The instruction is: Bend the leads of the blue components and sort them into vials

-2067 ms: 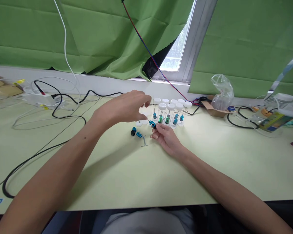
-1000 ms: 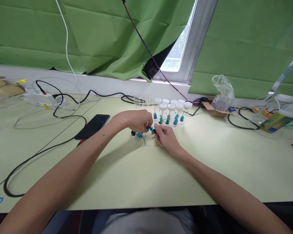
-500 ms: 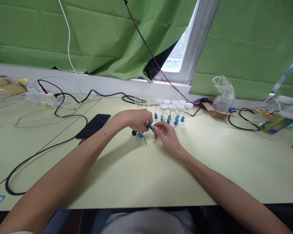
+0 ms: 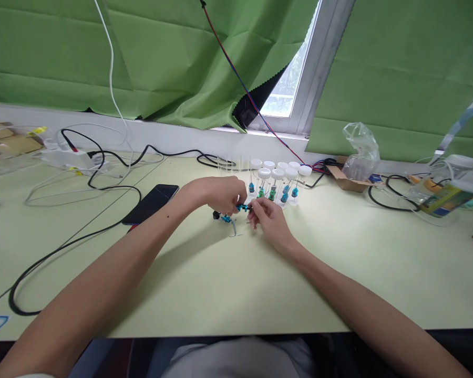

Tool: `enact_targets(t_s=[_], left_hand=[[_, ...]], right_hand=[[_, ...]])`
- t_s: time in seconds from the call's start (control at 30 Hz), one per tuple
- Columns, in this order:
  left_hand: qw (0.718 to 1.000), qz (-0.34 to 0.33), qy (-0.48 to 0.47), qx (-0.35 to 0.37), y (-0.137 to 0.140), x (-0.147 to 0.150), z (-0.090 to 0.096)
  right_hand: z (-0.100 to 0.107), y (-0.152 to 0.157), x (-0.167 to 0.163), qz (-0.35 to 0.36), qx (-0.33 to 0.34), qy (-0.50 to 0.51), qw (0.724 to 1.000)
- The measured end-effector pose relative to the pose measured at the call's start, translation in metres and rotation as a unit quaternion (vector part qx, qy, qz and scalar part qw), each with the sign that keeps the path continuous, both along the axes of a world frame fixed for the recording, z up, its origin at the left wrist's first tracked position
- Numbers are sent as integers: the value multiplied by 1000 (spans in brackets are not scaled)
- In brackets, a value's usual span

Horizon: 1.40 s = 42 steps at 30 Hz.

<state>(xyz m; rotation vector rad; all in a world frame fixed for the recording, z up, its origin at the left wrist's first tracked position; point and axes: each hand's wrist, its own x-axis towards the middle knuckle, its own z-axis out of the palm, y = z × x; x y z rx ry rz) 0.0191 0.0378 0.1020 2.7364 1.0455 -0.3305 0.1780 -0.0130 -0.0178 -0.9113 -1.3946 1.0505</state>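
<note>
Between my hands is a small blue part (image 4: pixel 243 208) with a dark end; its exact kind is too small to make out. My left hand (image 4: pixel 225 193) pinches its left end, the fingers curled down and partly hidden behind the hand. On the right end, the thumb and fingertips of my right hand (image 4: pixel 271 219) are closed around the dark tip. Just below my left hand, another blue piece (image 4: pixel 226 218) lies beside a small black piece (image 4: pixel 216 215). Thin metal pins (image 4: pixel 234 229) rest on the table near them.
Behind my hands stand several clear tubes with white caps (image 4: pixel 278 173), blue and green pieces inside. Clear tubes without caps (image 4: pixel 232 164) are to their left. A black phone (image 4: pixel 152 203) lies by my left forearm. Black cable (image 4: pixel 90 231) loops leftward; a cardboard box (image 4: pixel 345 181) sits right.
My right hand has shifted slightly to the right along the blue part, so more of it and its dark end shows. My left hand stays nearly where it was.
</note>
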Motion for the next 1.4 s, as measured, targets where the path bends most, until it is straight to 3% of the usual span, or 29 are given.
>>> enact_targets(t_s=[0.37, 1.4], left_hand=[[1000, 17, 9, 0, 1, -4, 2], [1000, 15, 6, 5, 2, -3, 2]], right_hand=[[-1, -3, 1, 34, 54, 11, 998], [-2, -6, 2, -1, 49, -109, 993]])
